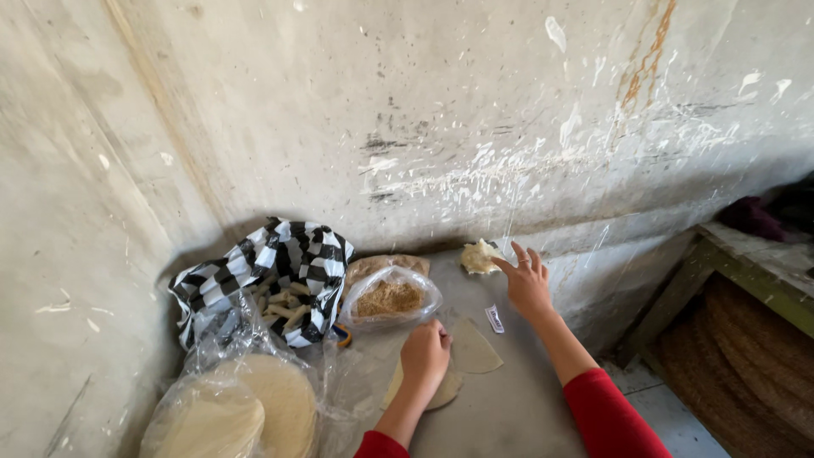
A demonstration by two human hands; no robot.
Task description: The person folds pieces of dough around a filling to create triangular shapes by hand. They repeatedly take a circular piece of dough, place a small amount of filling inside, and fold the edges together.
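Observation:
My left hand point(426, 354) rests with curled fingers on a thin round dough sheet point(454, 366) lying flat on the grey surface point(509, 407). My right hand point(527, 284) stretches forward with fingers spread, its fingertips close to a pale yellow lump point(479, 256) by the wall; I cannot tell whether they touch it. Both arms wear red sleeves. A small white wrapper point(494, 319) lies between the hands.
A clear bag of brown crumbs point(388, 298) sits ahead of the left hand. A black-and-white checked bag point(284, 276) holds pale sticks. Stacked round wrappers in clear plastic point(246, 411) lie at lower left. A concrete wall stands behind; a wooden frame point(729, 271) is at right.

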